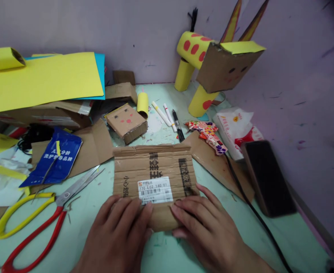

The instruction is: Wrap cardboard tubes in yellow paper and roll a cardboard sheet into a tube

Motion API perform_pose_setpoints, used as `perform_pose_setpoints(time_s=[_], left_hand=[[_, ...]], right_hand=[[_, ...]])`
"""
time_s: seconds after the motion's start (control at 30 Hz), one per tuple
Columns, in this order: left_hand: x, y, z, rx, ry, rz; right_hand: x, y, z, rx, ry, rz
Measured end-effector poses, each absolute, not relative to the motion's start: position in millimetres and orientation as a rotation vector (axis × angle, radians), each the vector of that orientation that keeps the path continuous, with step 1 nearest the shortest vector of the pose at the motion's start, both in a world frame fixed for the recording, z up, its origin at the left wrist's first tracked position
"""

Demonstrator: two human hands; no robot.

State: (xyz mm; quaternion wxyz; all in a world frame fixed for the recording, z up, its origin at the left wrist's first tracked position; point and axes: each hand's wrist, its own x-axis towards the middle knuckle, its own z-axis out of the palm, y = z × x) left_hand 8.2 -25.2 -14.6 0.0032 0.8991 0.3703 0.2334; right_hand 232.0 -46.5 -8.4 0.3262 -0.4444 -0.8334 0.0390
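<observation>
A creased piece of brown cardboard (135, 163) with black print and a white shipping label (155, 190) lies in front of me. Its near edge is bent over in a strip between my hands. My left hand (121, 223) is closed on the left part of that edge, thumb low, fingers on top. On the right part, my right hand (206, 223) grips the same edge, with its thumb beneath and fingers above. Left of my left hand lie scissors (59, 201) with one yellow and one red handle, blades slightly apart.
A cardboard giraffe-like animal (195, 49) stands at the back right. A small cardboard head (127, 120), markers (167, 115), a flowered glue gun (208, 132) and a phone (269, 178) lie around. Yellow paper (55, 79) covers a box at left. The gun's black cord (254, 210) runs along the right.
</observation>
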Motion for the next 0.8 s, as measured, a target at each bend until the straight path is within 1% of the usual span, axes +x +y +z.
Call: perform_pose_setpoints(time_s=[0.07,0.2,0.33,0.57,0.67,0.8], left_hand=[[6.5,-21.1,-13.4,2.825,1.143,0.669],[5.0,-15.5,-11.7,2.854,1.115,0.686],[5.0,-11.5,-10.4,2.802,1.091,0.616],[7.9,-0.1,1.1,2.840,1.040,0.532],[8.6,4.0,3.8,2.883,1.009,0.457],[7.1,5.7,2.3,2.913,1.019,0.404]], right_hand=[[233.1,-44.7,-9.0,-1.169,-2.193,0.116],[232.7,-43.8,-12.4,-1.152,-2.197,0.126],[232.8,-41.3,-13.2,-1.166,-2.202,0.176],[236.6,-27.3,-9.0,-1.162,-2.223,0.421],[241.8,-21.6,-9.2,-1.162,-2.158,0.518],[254.3,-24.7,-10.4,-1.247,-1.939,0.560]])
